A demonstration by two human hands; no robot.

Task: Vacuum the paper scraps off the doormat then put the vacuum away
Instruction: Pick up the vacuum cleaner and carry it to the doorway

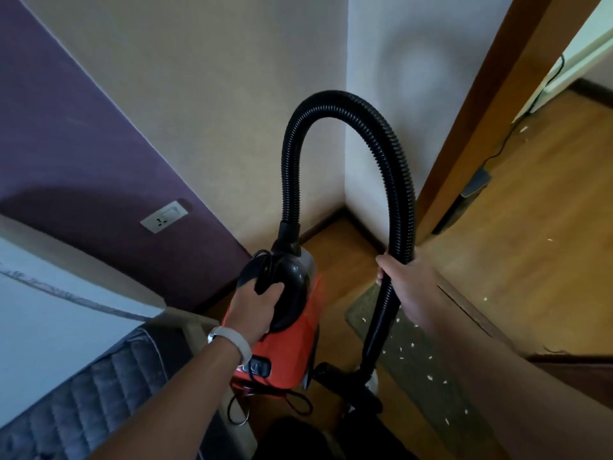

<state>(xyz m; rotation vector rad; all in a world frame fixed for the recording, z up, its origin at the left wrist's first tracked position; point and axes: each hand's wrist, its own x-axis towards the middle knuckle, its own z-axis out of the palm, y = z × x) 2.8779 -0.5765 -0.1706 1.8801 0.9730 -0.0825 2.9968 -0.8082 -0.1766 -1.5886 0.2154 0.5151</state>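
From the head camera, the left hand (257,310) is curled round the black top handle (293,293) of the orange plastic canister vacuum (288,343), holding it above the wooden floor. The right hand (403,280) is wrapped round the black ribbed hose (331,102), which arches high between them. The grey-green rectangular doormat (361,313) lies just right of the vacuum, in front of the doorway. Small white paper scraps (412,344) are scattered over it, so no suction has reached them. I judge it best to set the body down beside the mat, not on it, plug in at the white wall socket (165,216), then lower the nozzle flat.
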